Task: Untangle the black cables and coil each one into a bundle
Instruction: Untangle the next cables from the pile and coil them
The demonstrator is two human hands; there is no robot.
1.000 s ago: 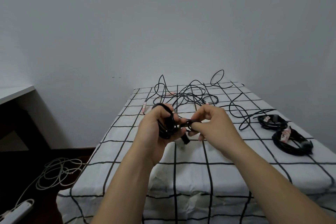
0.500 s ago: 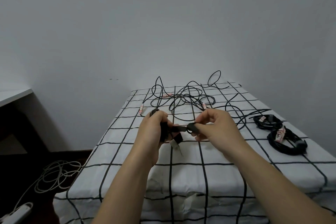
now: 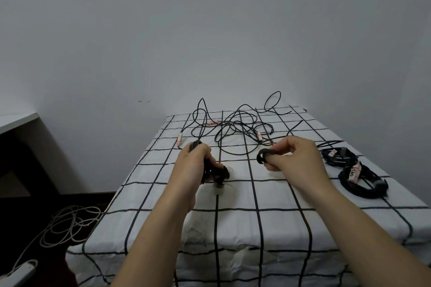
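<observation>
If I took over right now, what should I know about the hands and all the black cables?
Left hand: grips the held bundle, a coiled black cable, just above the table.
Right hand: pinches a short curved black strap, with a gap between it and the held bundle.
Done: the far finished bundle and the near finished bundle lie coiled on the table's right side.
Left: the strap probably goes round the held bundle. The tangle of loose black cables at the table's far end is not yet sorted or coiled.
</observation>
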